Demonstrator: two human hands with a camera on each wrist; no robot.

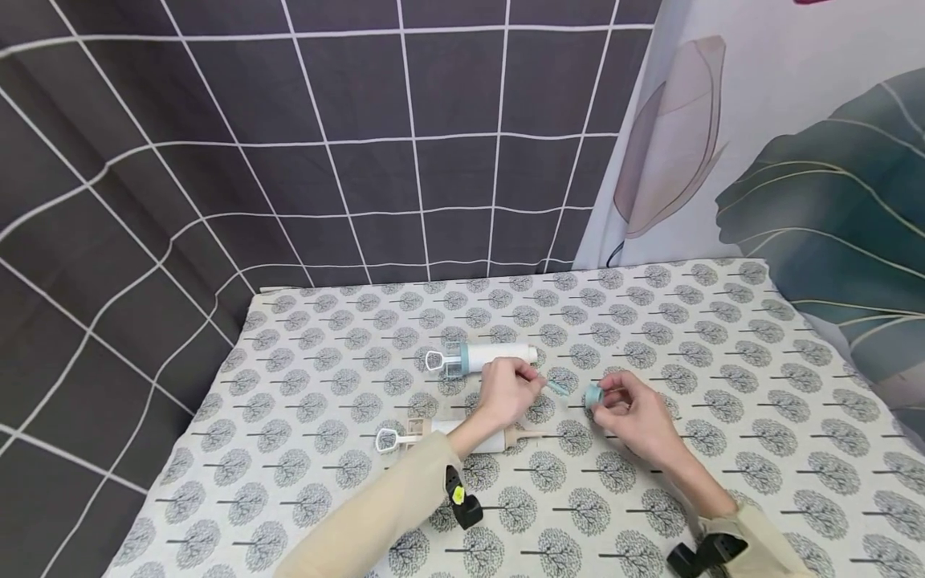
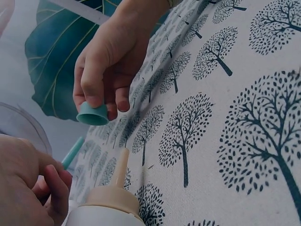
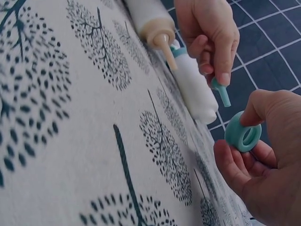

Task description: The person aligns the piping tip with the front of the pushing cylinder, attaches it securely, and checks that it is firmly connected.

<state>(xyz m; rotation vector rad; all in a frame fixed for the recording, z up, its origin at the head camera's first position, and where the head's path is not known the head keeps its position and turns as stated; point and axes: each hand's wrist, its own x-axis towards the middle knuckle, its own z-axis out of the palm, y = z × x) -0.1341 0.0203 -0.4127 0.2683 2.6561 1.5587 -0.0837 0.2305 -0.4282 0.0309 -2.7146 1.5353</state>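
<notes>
My left hand (image 1: 508, 395) pinches a small teal tapered nozzle (image 1: 558, 388) by its wide end, its narrow tip pointing toward the right hand. Between the thumb and fingers of my right hand (image 1: 637, 415) is a teal ring-shaped collar (image 1: 593, 395); the right wrist view shows the hole through this collar (image 3: 232, 133). Nozzle and collar are held apart, above the cloth. Just beyond the left hand lies a white piping syringe (image 1: 499, 355) with a teal collar and no nozzle on its end. Partly hidden under the left forearm is a second syringe (image 1: 491, 442) with a beige collar and nozzle (image 2: 121, 169).
A cloth with a tree print (image 1: 723, 449) covers the table. Both syringes lie on their sides, with their white plunger handles (image 1: 387, 440) toward the left. A dark gridded curtain (image 1: 347, 160) hangs behind the table, and a leaf-patterned one (image 1: 831, 193) at the right.
</notes>
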